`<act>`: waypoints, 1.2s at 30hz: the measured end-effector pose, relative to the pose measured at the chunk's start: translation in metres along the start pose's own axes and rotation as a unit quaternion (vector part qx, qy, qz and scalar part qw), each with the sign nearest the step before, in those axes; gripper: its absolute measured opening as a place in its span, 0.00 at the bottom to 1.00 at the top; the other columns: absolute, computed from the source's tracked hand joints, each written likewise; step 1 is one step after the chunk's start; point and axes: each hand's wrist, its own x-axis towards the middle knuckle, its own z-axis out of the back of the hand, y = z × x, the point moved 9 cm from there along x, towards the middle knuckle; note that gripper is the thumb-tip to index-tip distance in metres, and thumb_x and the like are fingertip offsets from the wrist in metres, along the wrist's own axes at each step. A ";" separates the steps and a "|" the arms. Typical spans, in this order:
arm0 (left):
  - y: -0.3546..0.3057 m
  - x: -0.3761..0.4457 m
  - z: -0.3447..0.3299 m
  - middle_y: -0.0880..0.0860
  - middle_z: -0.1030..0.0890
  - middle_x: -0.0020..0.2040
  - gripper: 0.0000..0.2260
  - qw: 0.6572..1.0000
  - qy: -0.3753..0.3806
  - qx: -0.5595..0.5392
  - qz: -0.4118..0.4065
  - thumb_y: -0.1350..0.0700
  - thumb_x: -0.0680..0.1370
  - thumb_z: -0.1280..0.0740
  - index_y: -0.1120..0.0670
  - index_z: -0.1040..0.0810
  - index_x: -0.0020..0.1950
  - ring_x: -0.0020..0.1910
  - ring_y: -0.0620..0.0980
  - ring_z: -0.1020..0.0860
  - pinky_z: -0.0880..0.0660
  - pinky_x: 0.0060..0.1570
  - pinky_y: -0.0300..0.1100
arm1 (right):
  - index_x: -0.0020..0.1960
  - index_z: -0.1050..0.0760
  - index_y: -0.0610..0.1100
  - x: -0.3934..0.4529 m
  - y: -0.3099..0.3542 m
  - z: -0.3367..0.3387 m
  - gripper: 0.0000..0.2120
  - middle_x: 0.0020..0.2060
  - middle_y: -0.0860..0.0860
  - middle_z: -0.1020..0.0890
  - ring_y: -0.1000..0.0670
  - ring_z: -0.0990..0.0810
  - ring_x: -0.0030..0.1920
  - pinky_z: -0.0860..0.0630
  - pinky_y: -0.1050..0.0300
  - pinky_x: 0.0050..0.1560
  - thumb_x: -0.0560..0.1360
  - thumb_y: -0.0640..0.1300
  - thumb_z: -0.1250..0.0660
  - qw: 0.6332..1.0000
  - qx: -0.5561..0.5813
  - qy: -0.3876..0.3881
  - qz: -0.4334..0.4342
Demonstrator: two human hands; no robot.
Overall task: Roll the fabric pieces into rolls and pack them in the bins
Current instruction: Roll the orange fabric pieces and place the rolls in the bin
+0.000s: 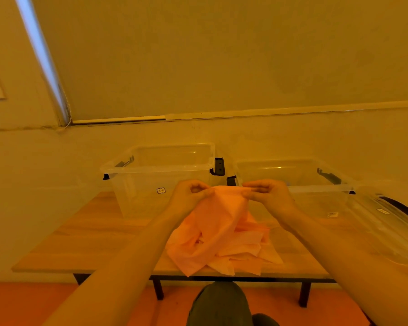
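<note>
An orange fabric piece [218, 222] hangs from both hands above the wooden table [85, 241]. My left hand [190, 195] pinches its top edge at the left corner, and my right hand [267, 195] pinches the same edge at the right corner. Under it lies a heap of more orange fabric pieces [243, 252] at the table's front edge. Behind my hands stand two clear plastic bins: the left bin [139, 184] and the right bin [316, 182]. No fabric shows inside either.
Clear bin lids [386, 222] with black handles lie stacked at the table's right end. A wall rises just behind the bins. My knee [219, 302] shows below the table's front edge, over an orange floor.
</note>
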 end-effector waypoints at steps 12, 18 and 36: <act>-0.071 0.047 0.069 0.48 0.19 0.41 0.06 0.996 -0.025 0.062 -0.050 0.61 0.72 0.27 0.51 0.19 0.44 0.39 0.42 0.21 0.24 0.33 0.29 | 0.51 0.20 0.44 0.065 0.089 -0.016 0.11 0.45 0.48 0.17 0.55 0.19 0.44 0.21 0.67 0.42 0.70 0.34 0.28 0.997 0.036 0.026 0.069; -0.122 0.083 0.118 0.48 0.19 0.39 0.08 0.991 -0.062 0.059 -0.101 0.60 0.71 0.26 0.54 0.18 0.49 0.35 0.37 0.21 0.27 0.32 0.28 | 0.51 0.20 0.45 0.110 0.162 -0.025 0.11 0.45 0.50 0.18 0.57 0.21 0.45 0.23 0.67 0.41 0.71 0.34 0.30 0.991 0.015 0.040 0.124; -0.302 0.158 0.240 0.43 0.19 0.29 0.08 0.954 -0.155 -0.047 -0.254 0.64 0.72 0.28 0.52 0.22 0.41 0.31 0.37 0.22 0.25 0.37 0.31 | 0.50 0.20 0.48 0.192 0.393 0.005 0.09 0.34 0.62 0.20 0.63 0.24 0.36 0.31 0.69 0.37 0.71 0.40 0.28 0.953 0.014 -0.029 0.300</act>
